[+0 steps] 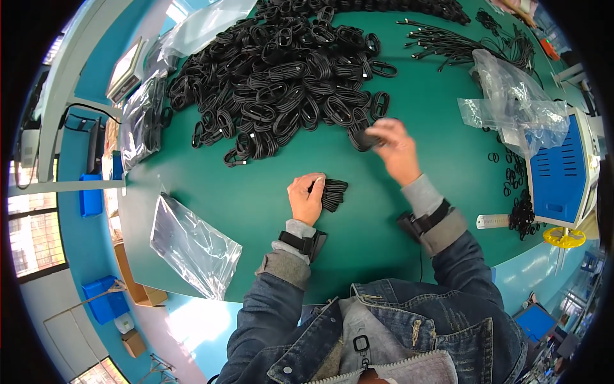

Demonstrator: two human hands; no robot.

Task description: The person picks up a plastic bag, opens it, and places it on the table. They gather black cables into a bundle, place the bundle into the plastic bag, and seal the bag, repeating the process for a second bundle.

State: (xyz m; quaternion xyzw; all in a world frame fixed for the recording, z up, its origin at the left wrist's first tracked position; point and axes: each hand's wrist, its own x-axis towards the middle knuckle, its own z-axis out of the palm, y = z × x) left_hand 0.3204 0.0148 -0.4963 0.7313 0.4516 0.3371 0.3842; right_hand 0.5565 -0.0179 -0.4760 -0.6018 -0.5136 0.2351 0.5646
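Observation:
On the green table, my left hand (306, 198) is closed around one end of several coiled black cables (333, 194), stacked side by side with their loops sticking out to the right. Farther off and to the right, my right hand (395, 151) pinches a coiled black cable (362, 140) at the near right edge of a big heap of coiled cables (275, 89). Its fingers are slightly blurred, and part of that coil is hidden beneath them. Some coils in the heap show small light-coloured plug ends.
A clear plastic bag (195, 246) lies at the near left, with more bags (142, 121) beyond it. To the right are loose black cables (441, 41), crumpled clear plastic (511, 105), small black rings (523, 214), a steel ruler (491, 221) and a blue-topped box (558, 173).

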